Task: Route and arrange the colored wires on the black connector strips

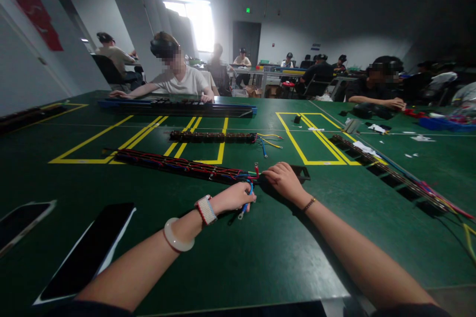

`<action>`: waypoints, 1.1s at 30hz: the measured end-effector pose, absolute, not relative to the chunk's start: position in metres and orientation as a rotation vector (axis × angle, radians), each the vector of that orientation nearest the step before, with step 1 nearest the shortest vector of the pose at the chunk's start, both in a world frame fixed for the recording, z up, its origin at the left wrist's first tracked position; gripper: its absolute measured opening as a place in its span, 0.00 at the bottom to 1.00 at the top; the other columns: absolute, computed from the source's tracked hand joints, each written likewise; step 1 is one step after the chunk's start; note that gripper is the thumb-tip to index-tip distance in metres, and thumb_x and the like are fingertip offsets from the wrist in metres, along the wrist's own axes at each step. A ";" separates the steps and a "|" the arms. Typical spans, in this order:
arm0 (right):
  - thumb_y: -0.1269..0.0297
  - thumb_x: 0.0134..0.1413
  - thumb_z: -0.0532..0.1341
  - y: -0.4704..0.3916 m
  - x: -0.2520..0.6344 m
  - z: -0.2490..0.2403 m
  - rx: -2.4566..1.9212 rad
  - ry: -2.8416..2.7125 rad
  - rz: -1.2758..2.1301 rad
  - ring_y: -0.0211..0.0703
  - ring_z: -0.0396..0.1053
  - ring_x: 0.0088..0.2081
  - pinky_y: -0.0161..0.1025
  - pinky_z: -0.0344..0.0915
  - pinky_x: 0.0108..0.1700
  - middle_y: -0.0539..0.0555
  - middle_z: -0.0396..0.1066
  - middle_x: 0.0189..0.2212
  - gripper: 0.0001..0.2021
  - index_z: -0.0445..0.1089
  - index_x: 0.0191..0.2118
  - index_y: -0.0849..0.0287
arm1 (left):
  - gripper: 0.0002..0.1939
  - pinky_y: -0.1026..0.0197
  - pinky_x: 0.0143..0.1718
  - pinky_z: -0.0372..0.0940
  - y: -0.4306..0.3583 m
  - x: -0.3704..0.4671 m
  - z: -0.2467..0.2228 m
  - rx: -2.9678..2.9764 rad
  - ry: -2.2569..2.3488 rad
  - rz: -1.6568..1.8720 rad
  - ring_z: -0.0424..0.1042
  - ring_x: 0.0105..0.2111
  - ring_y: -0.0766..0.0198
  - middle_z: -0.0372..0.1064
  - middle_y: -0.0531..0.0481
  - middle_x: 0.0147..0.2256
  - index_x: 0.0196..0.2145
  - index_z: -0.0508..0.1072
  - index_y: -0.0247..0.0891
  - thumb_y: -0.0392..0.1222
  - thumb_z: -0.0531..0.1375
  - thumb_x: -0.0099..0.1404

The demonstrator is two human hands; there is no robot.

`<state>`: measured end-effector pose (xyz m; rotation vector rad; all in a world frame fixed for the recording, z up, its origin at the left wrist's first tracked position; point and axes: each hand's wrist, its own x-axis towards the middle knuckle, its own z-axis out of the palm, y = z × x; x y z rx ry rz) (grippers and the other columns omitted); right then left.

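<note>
A long black strip (178, 164) with red and blue wires along it lies on the green table, its wire ends toward me at the right. My left hand (236, 197) is closed on blue wires (245, 207) with a metal ring terminal at the tip. A red wire (256, 171) with a terminal stands up just beyond it. At the strip's right end is my right hand (284, 182), its fingers pinched together; what they hold, if anything, is hidden. A black piece with a rectangular opening (304, 173) lies just behind that hand.
A second wired strip (211, 137) lies beyond, and another (386, 171) at the right. Yellow tape (292, 138) marks the table (208, 267). Black flat devices (89, 247) lie at the left. A co-worker (182, 77) sits opposite, behind long dark rails (178, 109).
</note>
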<state>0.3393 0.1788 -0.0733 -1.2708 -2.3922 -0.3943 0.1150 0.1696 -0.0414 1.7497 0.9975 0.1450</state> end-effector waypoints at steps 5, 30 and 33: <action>0.66 0.61 0.55 0.180 0.339 -0.075 -1.257 -2.396 -0.410 0.43 0.62 0.40 0.42 0.53 0.50 0.54 0.71 0.36 0.10 0.71 0.44 0.55 | 0.08 0.66 0.22 0.54 0.175 0.103 -0.028 2.116 1.032 -0.025 0.63 0.19 0.68 0.64 0.54 0.21 0.30 0.60 0.37 0.43 0.51 0.64; 0.65 0.52 0.60 0.175 0.298 -0.006 -1.318 -2.117 0.375 0.40 0.68 0.37 0.38 0.62 0.42 0.51 0.69 0.33 0.16 0.61 0.47 0.59 | 0.13 0.68 0.17 0.57 0.180 0.110 -0.047 1.445 0.867 0.118 0.64 0.15 0.70 0.68 0.49 0.20 0.29 0.66 0.30 0.45 0.57 0.60; 0.64 0.48 0.63 0.186 0.316 -0.008 -1.436 -2.119 0.413 0.41 0.68 0.37 0.38 0.62 0.41 0.52 0.70 0.34 0.21 0.60 0.49 0.60 | 0.11 0.69 0.19 0.58 0.178 0.111 -0.046 1.335 0.852 0.150 0.67 0.18 0.71 0.71 0.46 0.26 0.29 0.65 0.30 0.43 0.59 0.59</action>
